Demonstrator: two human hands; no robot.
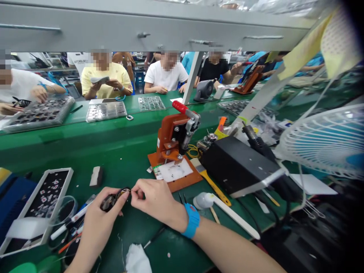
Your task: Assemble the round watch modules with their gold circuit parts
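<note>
My left hand (pixel 104 216) is closed around a small dark rounded part (pixel 108 203) with a black ring-like edge (pixel 124 190); its exact kind is unclear. At the right end of that edge, my right hand (pixel 153 197) has thumb and forefinger pinched together, and whatever lies between the fingertips is too small to make out. A blue band (pixel 192 220) circles my right wrist. Beyond my hands stands an orange toggle-clamp press (pixel 167 136) with a red handle, a white sheet (pixel 176 170) on its base. Below lie a crumpled white tissue (pixel 138 259) and a thin dark tool (pixel 155 237).
At left are a tray of small pieces (pixel 68 174), a clear round dish (pixel 66 210) and several pens. A grey block (pixel 96 176) lies behind. To the right are a yellow-handled brush (pixel 214 185), black box (pixel 241 165) and fan (pixel 327 140). Co-workers sit opposite.
</note>
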